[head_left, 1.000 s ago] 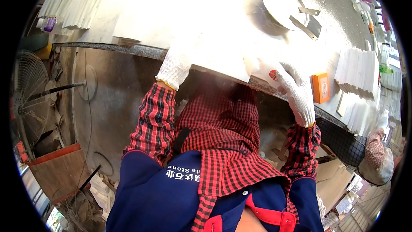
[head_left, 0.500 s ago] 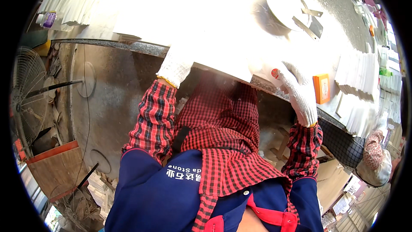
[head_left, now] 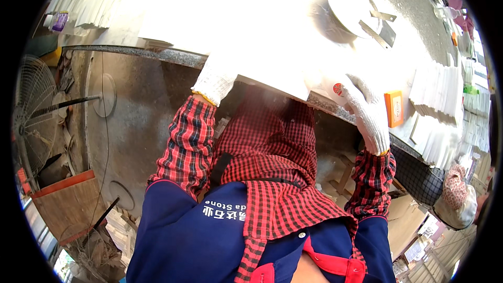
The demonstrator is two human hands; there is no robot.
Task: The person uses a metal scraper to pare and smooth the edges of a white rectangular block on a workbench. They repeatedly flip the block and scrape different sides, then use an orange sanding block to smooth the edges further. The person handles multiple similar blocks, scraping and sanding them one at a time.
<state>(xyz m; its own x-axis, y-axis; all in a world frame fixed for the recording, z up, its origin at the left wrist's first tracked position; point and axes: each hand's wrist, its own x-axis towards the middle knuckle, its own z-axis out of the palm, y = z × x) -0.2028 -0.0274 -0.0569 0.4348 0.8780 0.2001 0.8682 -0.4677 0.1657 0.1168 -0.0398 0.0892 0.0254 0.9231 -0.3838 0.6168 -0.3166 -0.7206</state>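
Note:
My left hand [head_left: 215, 79], in a white knitted glove, reaches over the front edge of the bright white work surface [head_left: 251, 47]. Its fingers are lost in the glare, so what they touch is hidden. My right hand [head_left: 368, 112], gloved alike, is at the front edge further right. Its fingers close around a pale piece with a red round mark [head_left: 338, 89], whose outline is washed out. Just right of that hand stands an orange box [head_left: 393, 108].
A white round bucket [head_left: 350, 8] with flat metal scrapers [head_left: 380, 32] stands at the back right. Stacked white slabs [head_left: 435, 91] lie right, others [head_left: 97, 2] far left. A fan [head_left: 39, 120] stands left. Another person's patterned sleeve [head_left: 455, 181] shows at right.
Both hands stay nearly in place. The whole view has shifted very slightly.

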